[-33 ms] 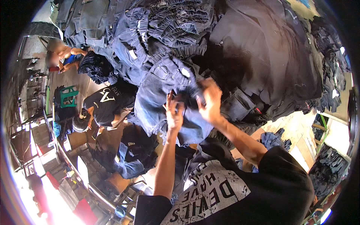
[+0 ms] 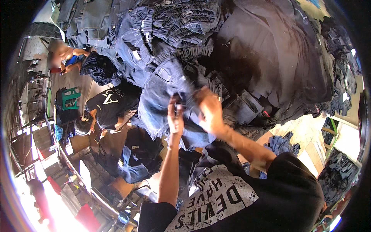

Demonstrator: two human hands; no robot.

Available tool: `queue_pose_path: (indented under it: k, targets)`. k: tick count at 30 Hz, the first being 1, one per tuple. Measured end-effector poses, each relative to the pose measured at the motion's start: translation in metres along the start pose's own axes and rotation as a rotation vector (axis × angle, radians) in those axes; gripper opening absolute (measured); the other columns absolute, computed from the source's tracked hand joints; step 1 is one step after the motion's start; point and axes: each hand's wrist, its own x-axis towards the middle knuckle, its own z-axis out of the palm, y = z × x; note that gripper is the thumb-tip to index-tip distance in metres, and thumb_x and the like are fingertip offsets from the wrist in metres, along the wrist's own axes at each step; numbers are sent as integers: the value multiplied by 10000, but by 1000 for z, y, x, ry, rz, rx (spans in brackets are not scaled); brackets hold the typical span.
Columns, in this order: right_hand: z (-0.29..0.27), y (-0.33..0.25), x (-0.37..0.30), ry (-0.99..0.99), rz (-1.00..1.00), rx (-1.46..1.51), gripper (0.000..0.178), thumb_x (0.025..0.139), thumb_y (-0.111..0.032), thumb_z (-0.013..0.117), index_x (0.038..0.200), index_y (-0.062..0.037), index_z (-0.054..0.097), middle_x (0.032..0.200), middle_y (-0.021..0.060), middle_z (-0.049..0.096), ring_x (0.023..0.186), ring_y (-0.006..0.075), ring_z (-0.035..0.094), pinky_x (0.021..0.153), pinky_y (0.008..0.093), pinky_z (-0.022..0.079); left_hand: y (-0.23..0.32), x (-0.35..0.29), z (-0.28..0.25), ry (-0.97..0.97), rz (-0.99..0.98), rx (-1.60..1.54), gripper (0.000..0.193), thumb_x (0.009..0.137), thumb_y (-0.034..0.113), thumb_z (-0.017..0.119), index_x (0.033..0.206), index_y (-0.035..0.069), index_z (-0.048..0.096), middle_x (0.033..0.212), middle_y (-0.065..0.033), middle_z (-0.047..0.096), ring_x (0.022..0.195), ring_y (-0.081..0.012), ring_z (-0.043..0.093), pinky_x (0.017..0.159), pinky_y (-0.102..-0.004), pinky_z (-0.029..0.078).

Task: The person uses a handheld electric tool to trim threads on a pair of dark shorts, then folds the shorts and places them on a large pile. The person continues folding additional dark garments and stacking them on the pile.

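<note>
A faded blue denim garment (image 2: 158,98), with a blurred upper part, lies before me on the heap. My left hand (image 2: 176,120) is at its middle, fingers stretched upward and apart against the cloth. A small dark patch shows at those fingertips; what it is I cannot make out. To the right, my right hand (image 2: 210,114) is curled at the garment's right side, smeared by motion. Cloth beside it is blurred too, and its fingertips are partly hidden. Just above lies a stack of gathered, elastic-waisted dark denim garments (image 2: 185,23).
Large dark cloth (image 2: 278,50) spreads over the right of the heap. At left a person in a black shirt (image 2: 112,106) bends over, near a green plastic stool (image 2: 69,98). Another person (image 2: 69,58) sits farther off. Blue jeans (image 2: 133,168) lie low at left.
My right hand has shifted slightly left and down, and the garment's upper right part with its pale label has moved and blurred. My left hand has lowered slightly.
</note>
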Motion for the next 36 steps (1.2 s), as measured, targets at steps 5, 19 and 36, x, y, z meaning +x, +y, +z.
queue_pose_path:
  k: [5, 19, 36]
  targets:
    - [-3, -105, -22, -284, -273, 400, 574, 640, -105, 853, 1180, -71, 662, 1217, 137, 631, 1211, 317, 595, 1063, 500, 457, -5, -12, -77, -398, 233, 1434, 527, 1005, 208, 724, 1467, 8, 570, 1565, -161, 539, 1392, -340, 553, 1198, -475, 397]
    - [6, 37, 15, 203, 643, 264, 888, 699, -231, 977, 1433, -3, 530, 1459, 241, 563, 1386, 451, 515, 1160, 537, 429, 34, -3, 28, -147, 55, 1016, 652, 960, 471, 771, 1556, 293, 573, 1790, -255, -50, 1616, -556, -73, 1267, -726, 51]
    - [14, -54, -17, 111, 350, 21, 644, 569, -36, 856, 1165, -34, 610, 1342, 213, 565, 1219, 431, 566, 995, 515, 452, -50, 3, -48, 11, -16, 22, 527, 1004, 315, 683, 1467, 82, 588, 1645, -149, 395, 1539, -310, 294, 1259, -478, 235]
